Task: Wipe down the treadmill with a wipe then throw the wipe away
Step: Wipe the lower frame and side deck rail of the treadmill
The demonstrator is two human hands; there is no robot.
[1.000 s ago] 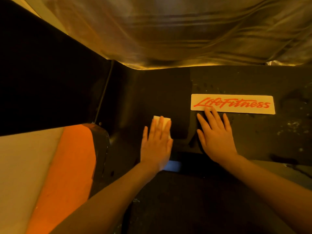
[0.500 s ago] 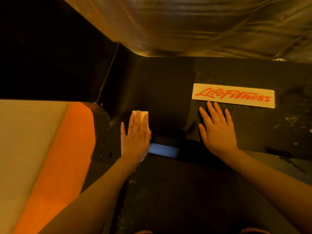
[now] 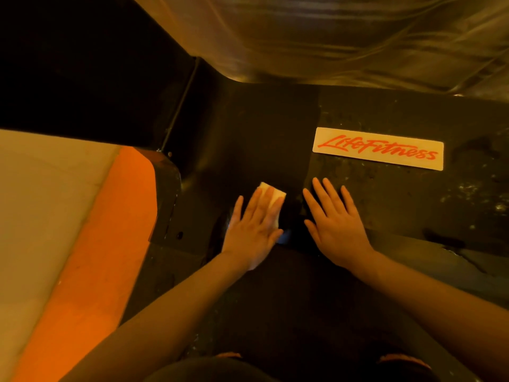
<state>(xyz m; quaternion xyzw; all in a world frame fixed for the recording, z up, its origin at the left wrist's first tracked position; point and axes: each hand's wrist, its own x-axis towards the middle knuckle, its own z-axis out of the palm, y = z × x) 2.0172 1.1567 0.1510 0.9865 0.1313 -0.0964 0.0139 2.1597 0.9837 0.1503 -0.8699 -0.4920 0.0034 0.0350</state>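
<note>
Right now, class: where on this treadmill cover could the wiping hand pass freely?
Free: dark cover left of the LifeFitness label, and the speckled strip below it. Crowded: where left hand, wipe and right hand sit.

"LifeFitness" (red script), pale sticker (image 3: 378, 148), black treadmill hood (image 3: 385, 194)

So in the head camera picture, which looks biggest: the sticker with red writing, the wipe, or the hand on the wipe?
Largest to smallest:
1. Sticker
2. Left hand, though it is nearer the camera, so that rank is unsure
3. Wipe, mostly hidden under the fingers, only a small corner showing
</note>
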